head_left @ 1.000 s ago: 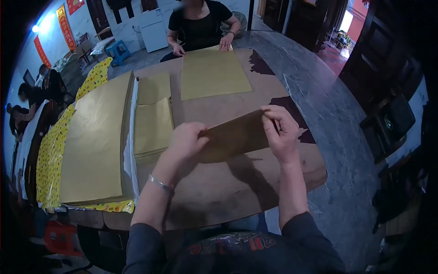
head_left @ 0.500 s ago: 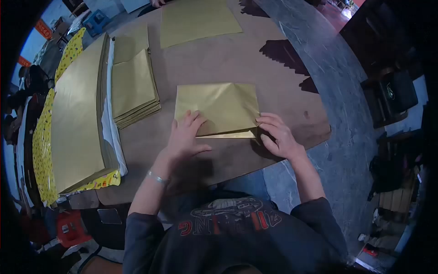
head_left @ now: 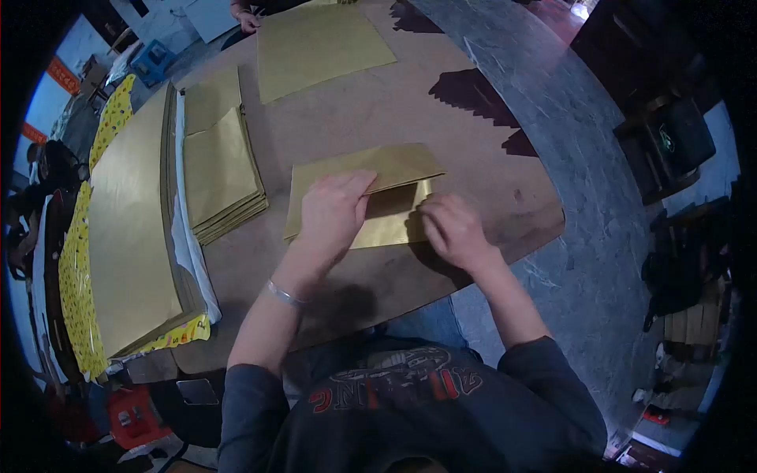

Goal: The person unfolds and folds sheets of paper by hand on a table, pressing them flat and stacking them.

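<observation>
A folded sheet of gold paper [head_left: 398, 164] lies on the brown table in front of me, its upper layer raised so that a dark gap shows above the shiny lower layer. My left hand [head_left: 339, 209] holds the front edge of the raised layer, fingers on top and thumb at the underside. At the right end, my right hand [head_left: 456, 230] has curled fingers closed at the edge of the lower layer; its fingertips are partly hidden. Left of the sheet sits a pile of folded gold paper [head_left: 223, 169].
A tall stack of large gold sheets [head_left: 130, 236] stands at the left on yellow patterned wrapping [head_left: 76, 268]. Another gold sheet [head_left: 323, 47] lies at the far side of the table [head_left: 371, 110], near another person's hand [head_left: 249, 21]. Dark jagged patches [head_left: 473, 94] mark the right side.
The upper layer of the folded gold paper has been lifted, opening the gap. My left hand has moved right and closed on its edge; my right hand has shifted slightly left and curled its fingers.
</observation>
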